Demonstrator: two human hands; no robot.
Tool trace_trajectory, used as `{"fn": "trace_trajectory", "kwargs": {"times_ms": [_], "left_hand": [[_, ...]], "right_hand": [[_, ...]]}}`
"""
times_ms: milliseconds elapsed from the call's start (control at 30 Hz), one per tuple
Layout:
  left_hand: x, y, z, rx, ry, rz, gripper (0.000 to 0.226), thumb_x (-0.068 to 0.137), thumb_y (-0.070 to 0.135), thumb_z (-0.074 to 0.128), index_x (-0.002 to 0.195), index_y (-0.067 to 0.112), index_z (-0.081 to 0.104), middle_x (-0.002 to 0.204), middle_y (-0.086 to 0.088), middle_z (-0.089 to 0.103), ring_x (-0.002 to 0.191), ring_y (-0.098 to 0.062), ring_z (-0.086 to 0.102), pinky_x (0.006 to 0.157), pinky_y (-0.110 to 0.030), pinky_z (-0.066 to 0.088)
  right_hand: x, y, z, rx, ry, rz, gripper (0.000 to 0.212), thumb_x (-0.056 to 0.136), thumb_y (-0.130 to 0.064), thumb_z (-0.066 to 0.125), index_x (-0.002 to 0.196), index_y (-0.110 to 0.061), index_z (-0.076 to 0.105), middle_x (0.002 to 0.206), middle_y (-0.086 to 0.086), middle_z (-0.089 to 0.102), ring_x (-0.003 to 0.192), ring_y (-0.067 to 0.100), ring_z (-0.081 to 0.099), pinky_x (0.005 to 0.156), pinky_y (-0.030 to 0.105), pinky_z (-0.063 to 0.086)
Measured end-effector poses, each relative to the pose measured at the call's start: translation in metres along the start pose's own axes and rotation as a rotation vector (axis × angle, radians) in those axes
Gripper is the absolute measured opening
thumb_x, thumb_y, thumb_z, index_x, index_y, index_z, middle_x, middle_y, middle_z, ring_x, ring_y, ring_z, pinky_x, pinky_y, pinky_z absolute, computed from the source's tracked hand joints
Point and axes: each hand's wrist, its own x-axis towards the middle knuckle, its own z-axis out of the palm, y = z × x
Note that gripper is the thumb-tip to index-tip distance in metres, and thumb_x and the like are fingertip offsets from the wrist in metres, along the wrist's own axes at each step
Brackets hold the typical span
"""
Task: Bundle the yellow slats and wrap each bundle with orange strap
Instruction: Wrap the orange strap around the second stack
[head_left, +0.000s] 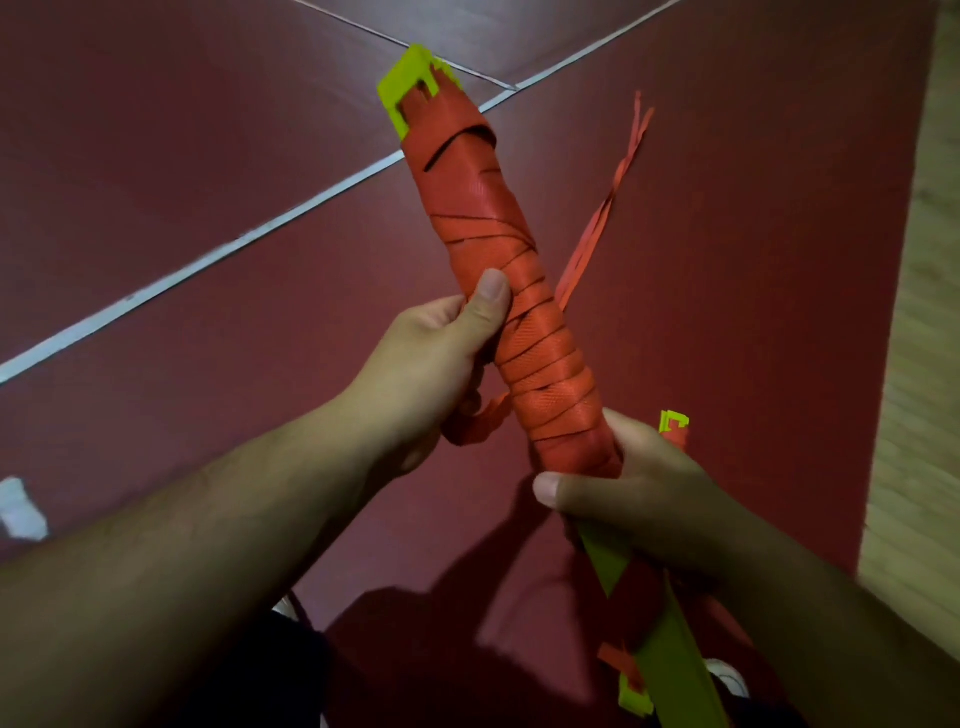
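I hold a bundle of yellow slats (410, 83) slanting up and away from me, most of its length wound in orange strap (488, 218). My left hand (431, 364) grips the middle of the bundle, thumb pressed on the wrapping, with a loose bunch of strap under its palm. My right hand (639, 493) grips the bundle lower down, where bare yellow slat (670, 649) shows below the fingers. A loose strap tail (602, 208) trails off to the upper right behind the bundle.
Below lies a dark red floor (208, 156) crossed by white lines (260, 228). A pale wooden strip (924, 312) runs along the right edge. A white scrap (21, 509) lies at the left. A yellow slat end (674, 421) pokes up beside my right hand.
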Motion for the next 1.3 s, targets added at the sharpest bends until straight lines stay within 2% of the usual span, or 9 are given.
{"fn": "trace_trajectory", "kwargs": {"times_ms": [167,233,433,567,667,867,1000,1100,1300], "left_hand": [[-0.002,0.005,0.004,-0.071,-0.035,0.105,0.041,0.08,0.06,0.054,0.062,0.023,0.049,0.061,-0.002,0.031,0.049,-0.014,0.025,0.045,-0.023,0.024],[0.0,0.006,0.002,-0.031,-0.069,0.103,0.047,0.085,0.065,0.053,0.064,0.023,0.05,0.06,-0.001,0.031,0.049,-0.014,0.025,0.045,-0.022,0.024],[0.006,0.007,-0.017,0.17,-0.132,0.008,0.049,0.076,0.069,0.046,0.061,0.023,0.053,0.055,0.006,0.033,0.047,-0.012,0.023,0.044,-0.017,0.026],[0.009,0.001,-0.024,0.256,-0.168,0.09,0.048,0.081,0.064,0.044,0.074,0.016,0.043,0.058,0.005,0.032,0.047,-0.01,0.025,0.041,-0.017,0.021],[0.012,0.007,-0.034,0.227,-0.272,0.115,0.045,0.084,0.061,0.053,0.074,0.017,0.056,0.058,0.0,0.032,0.049,-0.012,0.023,0.045,-0.021,0.02],[0.015,0.013,-0.042,0.613,-0.224,0.246,0.022,0.099,0.012,0.049,0.087,0.012,0.067,0.083,0.002,0.066,0.077,-0.009,0.057,0.072,-0.02,0.049],[0.013,0.005,-0.033,0.586,-0.198,0.11,0.044,0.079,-0.026,0.031,0.095,0.0,0.063,0.088,-0.006,0.065,0.078,-0.014,0.057,0.064,-0.021,0.052],[0.009,0.002,-0.023,0.576,-0.192,0.102,0.03,0.071,-0.013,0.04,0.082,0.01,0.057,0.078,-0.021,0.053,0.063,-0.021,0.044,0.05,-0.024,0.038],[0.004,0.005,-0.015,0.369,-0.196,-0.023,0.023,0.069,0.022,0.053,0.089,0.009,0.054,0.072,-0.008,0.043,0.055,-0.017,0.029,0.054,-0.035,0.014]], "right_hand": [[-0.003,0.004,-0.01,0.451,-0.403,0.159,0.061,0.052,-0.028,0.092,0.104,-0.008,0.067,0.087,0.024,0.064,0.071,0.031,0.061,0.068,0.038,0.051],[-0.003,0.003,-0.004,0.438,-0.451,0.184,0.043,0.057,-0.021,0.084,0.093,-0.007,0.067,0.072,0.02,0.062,0.058,0.029,0.061,0.057,0.033,0.053],[0.001,0.004,0.002,0.077,-0.106,0.065,0.023,0.062,-0.021,0.072,0.073,-0.005,0.059,0.051,0.014,0.055,0.041,0.021,0.05,0.044,0.023,0.042],[-0.001,0.004,0.003,0.016,-0.045,0.022,0.019,0.065,-0.017,0.068,0.07,-0.003,0.057,0.049,0.015,0.055,0.042,0.021,0.048,0.045,0.025,0.04],[-0.001,0.0,-0.002,0.019,-0.046,-0.003,0.023,0.063,-0.016,0.07,0.073,-0.001,0.056,0.049,0.013,0.054,0.042,0.021,0.047,0.045,0.022,0.038],[0.002,-0.001,-0.011,-0.05,0.013,-0.006,0.02,0.06,-0.017,0.073,0.07,-0.007,0.058,0.051,0.011,0.055,0.045,0.023,0.049,0.047,0.027,0.038],[0.005,0.005,-0.007,-0.089,0.077,0.027,0.032,0.059,-0.022,0.073,0.073,-0.001,0.052,0.056,0.009,0.051,0.048,0.02,0.047,0.048,0.031,0.038],[0.007,0.006,-0.006,-0.119,0.157,0.023,0.035,0.057,-0.024,0.075,0.073,-0.002,0.052,0.056,0.004,0.048,0.047,0.015,0.045,0.044,0.024,0.038],[0.008,0.013,-0.004,-0.227,0.247,0.031,0.032,0.065,-0.026,0.084,0.065,-0.017,0.053,0.051,-0.009,0.049,0.048,0.009,0.044,0.049,0.027,0.037]]}}
